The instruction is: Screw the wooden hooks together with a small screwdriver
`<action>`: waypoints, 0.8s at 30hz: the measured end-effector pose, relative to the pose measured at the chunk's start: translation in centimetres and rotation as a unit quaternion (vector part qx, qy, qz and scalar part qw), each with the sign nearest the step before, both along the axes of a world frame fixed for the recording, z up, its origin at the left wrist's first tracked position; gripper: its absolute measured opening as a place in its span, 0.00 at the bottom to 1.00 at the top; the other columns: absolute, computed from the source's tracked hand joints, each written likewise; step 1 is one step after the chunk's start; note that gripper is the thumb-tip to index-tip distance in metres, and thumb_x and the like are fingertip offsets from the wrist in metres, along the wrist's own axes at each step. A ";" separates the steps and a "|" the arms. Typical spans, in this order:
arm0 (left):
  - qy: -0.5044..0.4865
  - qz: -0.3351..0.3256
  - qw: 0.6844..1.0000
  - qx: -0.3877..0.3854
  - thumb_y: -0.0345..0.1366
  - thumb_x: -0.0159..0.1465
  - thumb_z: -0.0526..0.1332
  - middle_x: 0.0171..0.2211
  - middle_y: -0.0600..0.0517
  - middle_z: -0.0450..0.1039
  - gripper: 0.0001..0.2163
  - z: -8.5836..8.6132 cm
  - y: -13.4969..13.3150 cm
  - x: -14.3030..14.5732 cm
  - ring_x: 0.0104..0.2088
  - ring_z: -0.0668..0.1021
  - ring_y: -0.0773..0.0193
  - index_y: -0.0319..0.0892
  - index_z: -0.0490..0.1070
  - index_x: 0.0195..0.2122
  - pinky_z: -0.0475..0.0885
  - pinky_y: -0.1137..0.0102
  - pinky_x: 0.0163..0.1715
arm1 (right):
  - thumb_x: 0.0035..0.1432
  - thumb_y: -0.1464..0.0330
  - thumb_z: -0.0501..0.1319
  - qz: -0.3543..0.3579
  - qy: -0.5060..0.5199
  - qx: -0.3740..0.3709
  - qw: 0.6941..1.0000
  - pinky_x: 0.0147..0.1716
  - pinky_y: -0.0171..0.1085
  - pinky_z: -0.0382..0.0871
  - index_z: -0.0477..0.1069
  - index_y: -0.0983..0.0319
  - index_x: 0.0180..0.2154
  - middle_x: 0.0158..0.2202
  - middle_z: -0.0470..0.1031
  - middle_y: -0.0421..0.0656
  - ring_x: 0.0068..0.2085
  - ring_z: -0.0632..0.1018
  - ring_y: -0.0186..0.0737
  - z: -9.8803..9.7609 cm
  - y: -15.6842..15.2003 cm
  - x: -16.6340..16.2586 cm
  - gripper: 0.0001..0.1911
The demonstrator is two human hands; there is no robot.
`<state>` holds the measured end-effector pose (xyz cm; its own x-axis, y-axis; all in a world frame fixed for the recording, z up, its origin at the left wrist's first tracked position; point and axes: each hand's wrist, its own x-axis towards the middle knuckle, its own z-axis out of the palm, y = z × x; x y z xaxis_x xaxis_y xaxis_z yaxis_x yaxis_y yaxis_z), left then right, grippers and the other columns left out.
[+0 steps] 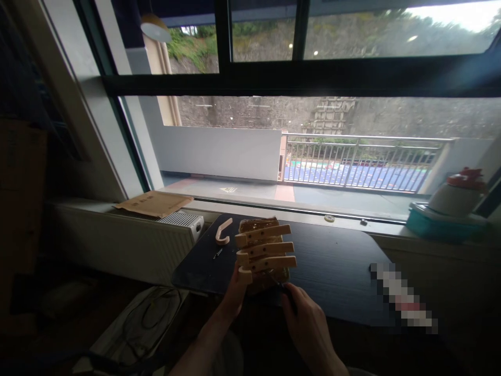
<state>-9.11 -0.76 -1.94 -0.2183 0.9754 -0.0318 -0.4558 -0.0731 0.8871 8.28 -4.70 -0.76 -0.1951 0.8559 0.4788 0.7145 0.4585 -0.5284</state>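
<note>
A brown board (258,225), shiny as if wrapped in plastic, is tilted up at the table's near edge. Three pale wooden hooks (266,249) lie across it in a row, each showing dark spots like screws or holes. My left hand (235,290) grips the board's lower left side, fingers partly hidden behind it. Closed around the dark handle of a screwdriver (288,296), my right hand (307,316) is at the board's lower right. The screwdriver's thin shaft points at the board below the lowest hook; its tip is hard to see. A loose wooden hook (223,232) lies left of the board.
Small screws (217,254) lie on the dark table (329,266) near the loose hook. A roll of tape (329,218) sits on the window ledge. To the right stand a teal box (438,224) and a red-topped bottle (460,193). A radiator (156,245) borders the left, carrying a brown envelope (154,202).
</note>
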 end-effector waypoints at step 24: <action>0.035 -0.055 0.998 0.004 0.35 0.49 0.68 0.42 0.48 0.75 0.24 -2.1 0.9 -1.5 0.47 0.75 0.53 0.42 0.67 0.47 0.67 0.58 0.49 | 0.59 0.74 0.53 0.041 -0.188 0.074 0.978 0.29 0.33 0.60 0.69 0.59 0.44 0.31 0.71 0.40 0.32 0.72 0.35 5.6 1.4 -0.3 0.13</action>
